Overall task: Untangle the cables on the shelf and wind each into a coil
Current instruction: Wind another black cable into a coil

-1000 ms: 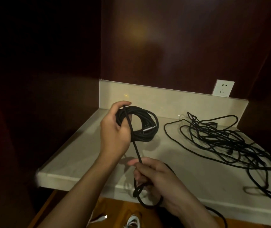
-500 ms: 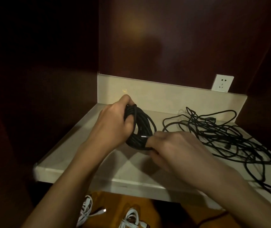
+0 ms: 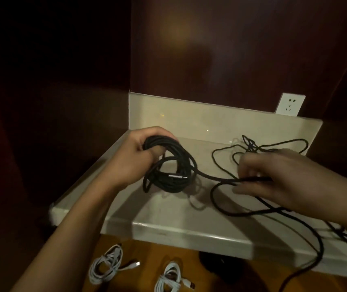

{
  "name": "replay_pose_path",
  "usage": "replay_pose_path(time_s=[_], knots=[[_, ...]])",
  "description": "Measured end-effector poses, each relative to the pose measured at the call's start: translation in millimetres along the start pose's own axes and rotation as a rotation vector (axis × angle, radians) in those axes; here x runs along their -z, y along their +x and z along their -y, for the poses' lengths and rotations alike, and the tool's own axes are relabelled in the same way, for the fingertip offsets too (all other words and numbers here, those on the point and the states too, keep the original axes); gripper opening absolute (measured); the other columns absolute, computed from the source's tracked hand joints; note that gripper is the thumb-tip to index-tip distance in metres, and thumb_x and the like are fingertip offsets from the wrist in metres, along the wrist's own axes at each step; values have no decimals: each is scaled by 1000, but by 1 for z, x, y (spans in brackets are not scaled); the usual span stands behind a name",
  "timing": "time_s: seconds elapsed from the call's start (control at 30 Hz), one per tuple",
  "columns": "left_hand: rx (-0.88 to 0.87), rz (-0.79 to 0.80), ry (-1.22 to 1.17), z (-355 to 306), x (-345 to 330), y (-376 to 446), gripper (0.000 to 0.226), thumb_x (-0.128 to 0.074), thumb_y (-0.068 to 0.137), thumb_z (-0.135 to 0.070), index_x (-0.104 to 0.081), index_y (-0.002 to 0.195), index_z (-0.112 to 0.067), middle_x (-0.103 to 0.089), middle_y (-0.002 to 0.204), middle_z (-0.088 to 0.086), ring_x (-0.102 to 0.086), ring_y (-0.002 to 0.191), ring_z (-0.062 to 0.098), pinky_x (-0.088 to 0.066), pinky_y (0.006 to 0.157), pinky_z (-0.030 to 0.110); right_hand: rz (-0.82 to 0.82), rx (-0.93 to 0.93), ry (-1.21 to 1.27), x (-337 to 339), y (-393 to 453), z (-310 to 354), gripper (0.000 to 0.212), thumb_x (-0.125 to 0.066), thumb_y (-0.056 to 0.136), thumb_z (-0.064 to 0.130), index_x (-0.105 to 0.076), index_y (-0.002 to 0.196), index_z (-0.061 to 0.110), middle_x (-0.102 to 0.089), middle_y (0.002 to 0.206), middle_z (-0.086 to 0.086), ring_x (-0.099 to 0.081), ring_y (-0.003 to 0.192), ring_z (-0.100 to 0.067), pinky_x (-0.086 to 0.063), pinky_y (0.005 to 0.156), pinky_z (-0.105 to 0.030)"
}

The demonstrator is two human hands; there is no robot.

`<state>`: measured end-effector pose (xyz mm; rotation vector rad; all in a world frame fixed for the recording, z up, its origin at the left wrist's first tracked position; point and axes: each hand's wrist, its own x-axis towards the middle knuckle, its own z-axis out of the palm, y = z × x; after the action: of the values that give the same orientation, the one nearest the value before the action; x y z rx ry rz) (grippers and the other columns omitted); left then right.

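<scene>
Head view shows the left hand (image 3: 134, 163) with its grip wrapped round the top of a black cable coil (image 3: 169, 167) held over the left end of the shelf (image 3: 189, 230), just left of the loose tangle (image 3: 259, 150). To the coil's right, the right hand (image 3: 271, 180) pinches the free strand (image 3: 214, 178) running out of it. Judging by this, the next loop goes best if the right hand feeds that strand back with slack, keeping it clear of the tangle beyond, while the left grip stays firm so laid turns don't spring loose.
</scene>
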<state>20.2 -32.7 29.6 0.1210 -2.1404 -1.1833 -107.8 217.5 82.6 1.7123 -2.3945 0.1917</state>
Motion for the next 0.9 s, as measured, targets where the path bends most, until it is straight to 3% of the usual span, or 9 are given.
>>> replay_pose_path(time_s=[0.07,0.17,0.27,0.33,0.43,0.57,0.67,0.8,0.9], knots=[[83,54,-160,-3,-4,0,34,-52,97,6,-70,111,-20,-65,87,18,-59,73,31,-53,64,27,-54,32,62,-13,7,1,29,-47,82,65,-59,90,40,-62,74,19,-58,72,-1,-47,62,-28],[169,138,-282,-6,-7,-2,31,-51,97,5,-68,116,-13,-53,64,3,-50,58,13,-46,58,28,-220,30,144,-23,19,-6,34,-44,93,54,-68,109,35,-67,83,19,-62,76,0,-50,68,-29],[189,211,-345,-10,-10,-1,21,-50,96,7,-66,106,-3,-52,62,0,-48,55,10,-44,57,25,-216,-94,-103,-31,28,-15,36,-41,101,36,-55,134,36,-68,105,9,-64,94,-16,-52,79,-41],[206,213,-366,-10,-15,0,19,-51,95,7,-66,102,-4,-52,62,1,-48,56,11,-45,57,24,-157,-93,-80,-41,32,-9,55,-49,99,11,-39,149,31,-61,121,13,-61,104,-23,-50,89,-47],[232,88,-344,-5,-26,1,19,-54,94,6,-67,97,-7,-50,63,3,-46,53,10,-41,57,26,-203,82,527,-52,33,7,66,-50,84,-19,-56,134,25,-60,88,29,-60,75,-12,-54,79,-49],[370,-8,-689,3,-31,1,18,-50,94,6,-65,95,-5,-49,68,8,-49,51,9,-42,48,18,-330,46,530,-59,40,1,37,-56,95,6,-56,123,30,-56,89,13,-57,71,-3,-44,66,-25],[470,-94,-909,5,-29,4,20,-51,94,1,-65,108,-1,-67,92,19,-69,74,22,-58,58,26,-7,-41,293,-62,35,-2,50,-74,87,20,-51,125,43,-55,95,16,-52,73,5,-38,64,-15],[492,-345,-829,16,-30,14,31,-50,95,1,-62,124,1,-64,105,21,-67,89,33,-51,76,37,537,9,750,-42,19,12,67,-81,82,18,-47,137,37,-67,105,7,-64,91,-3,-52,83,-25],[477,-375,-827,17,-28,20,31,-50,95,2,-63,123,1,-66,103,22,-69,87,30,-54,69,32,608,-37,802,-31,17,20,90,-82,76,33,-29,149,39,-63,118,14,-63,106,-4,-49,97,-24]])
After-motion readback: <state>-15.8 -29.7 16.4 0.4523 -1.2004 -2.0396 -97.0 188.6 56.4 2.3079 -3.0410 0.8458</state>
